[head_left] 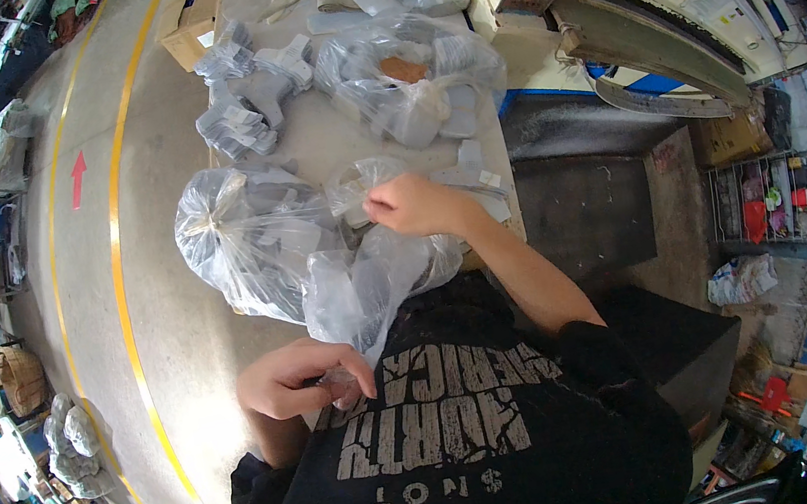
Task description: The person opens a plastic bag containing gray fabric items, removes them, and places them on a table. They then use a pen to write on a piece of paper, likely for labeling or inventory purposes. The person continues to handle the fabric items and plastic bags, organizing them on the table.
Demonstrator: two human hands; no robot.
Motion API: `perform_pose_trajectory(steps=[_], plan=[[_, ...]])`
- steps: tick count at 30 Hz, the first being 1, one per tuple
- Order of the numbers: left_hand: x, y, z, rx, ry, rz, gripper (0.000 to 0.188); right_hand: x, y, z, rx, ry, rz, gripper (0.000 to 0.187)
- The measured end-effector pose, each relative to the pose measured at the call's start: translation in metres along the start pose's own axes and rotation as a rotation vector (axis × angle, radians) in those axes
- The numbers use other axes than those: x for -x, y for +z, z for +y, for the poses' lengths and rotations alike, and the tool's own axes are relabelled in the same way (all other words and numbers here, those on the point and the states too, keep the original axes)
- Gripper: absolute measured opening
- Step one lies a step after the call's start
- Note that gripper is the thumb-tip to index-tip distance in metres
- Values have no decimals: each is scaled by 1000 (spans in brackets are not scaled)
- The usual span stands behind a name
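A clear plastic bag [360,293] lies at the table's near edge, sagging toward my body, with pale grey shapes showing dimly inside. My left hand [294,381] is closed on a gathered end of it, close to my shirt. Over the table my right hand [415,206] pinches crinkled clear plastic; I cannot tell whether this belongs to the same bag. Left of it stands a full, tied clear bag [255,235] holding grey flat pieces. Some loose grey pieces [475,178] lie just beyond my right wrist.
Stacks of grey cut pieces [236,121] and another filled plastic bag [413,80] occupy the far part of the table. A cardboard box [192,26] stands at its far left corner. To the right is a large machine [648,30]; yellow floor lines [121,276] run along the left.
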State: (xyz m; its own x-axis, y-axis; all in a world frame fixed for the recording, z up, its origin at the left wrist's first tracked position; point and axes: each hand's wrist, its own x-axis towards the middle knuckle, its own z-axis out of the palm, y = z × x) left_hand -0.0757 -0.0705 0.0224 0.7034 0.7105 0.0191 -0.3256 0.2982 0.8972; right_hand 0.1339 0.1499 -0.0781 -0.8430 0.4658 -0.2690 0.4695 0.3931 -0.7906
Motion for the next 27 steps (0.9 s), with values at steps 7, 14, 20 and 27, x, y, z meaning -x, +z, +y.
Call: perform_pose_trajectory(steps=[7,14,20,27], plan=[[3,4,-3,-28,-23,17,43,-49,44,54,581,-74,55,35],[8,3,-8,-14,20,34,43,-49,23,55,687,134,-126,61],[1,2,-1,2,25,77,46,-53,25,67,674,59,-77,63],[10,1,-23,-3,428,539,68,-47,0,57,432,20,38,65]])
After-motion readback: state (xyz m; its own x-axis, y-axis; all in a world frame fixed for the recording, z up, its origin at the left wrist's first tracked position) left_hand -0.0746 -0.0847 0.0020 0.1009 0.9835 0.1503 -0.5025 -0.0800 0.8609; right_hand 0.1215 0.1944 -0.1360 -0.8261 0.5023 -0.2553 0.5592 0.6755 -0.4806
